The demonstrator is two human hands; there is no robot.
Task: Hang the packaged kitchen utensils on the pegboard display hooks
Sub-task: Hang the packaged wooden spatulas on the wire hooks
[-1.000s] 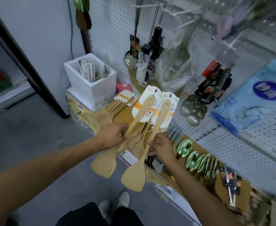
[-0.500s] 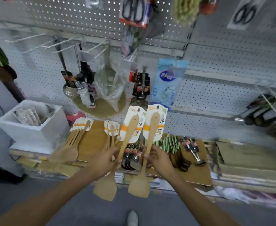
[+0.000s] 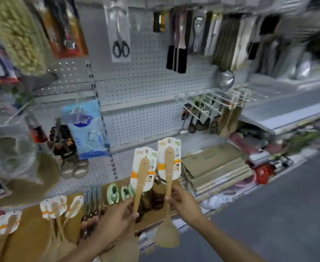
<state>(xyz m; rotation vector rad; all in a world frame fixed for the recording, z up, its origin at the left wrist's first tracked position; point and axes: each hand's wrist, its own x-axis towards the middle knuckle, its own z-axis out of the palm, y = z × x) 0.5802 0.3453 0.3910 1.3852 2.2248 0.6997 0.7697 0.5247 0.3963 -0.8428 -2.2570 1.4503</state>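
Grey pegboard (image 3: 146, 118), bare hooks (image 3: 208, 103) up and to your right. Wooden spatulas, two, carded: left spatula (image 3: 141, 178) gripped mid-handle by your left hand (image 3: 117, 220), right spatula (image 3: 168, 174) pinched by your right hand (image 3: 185, 203), the nearer to those hooks. Long axes upright, blades down, card hang-holes on top, apparently unobstructed through the blur.
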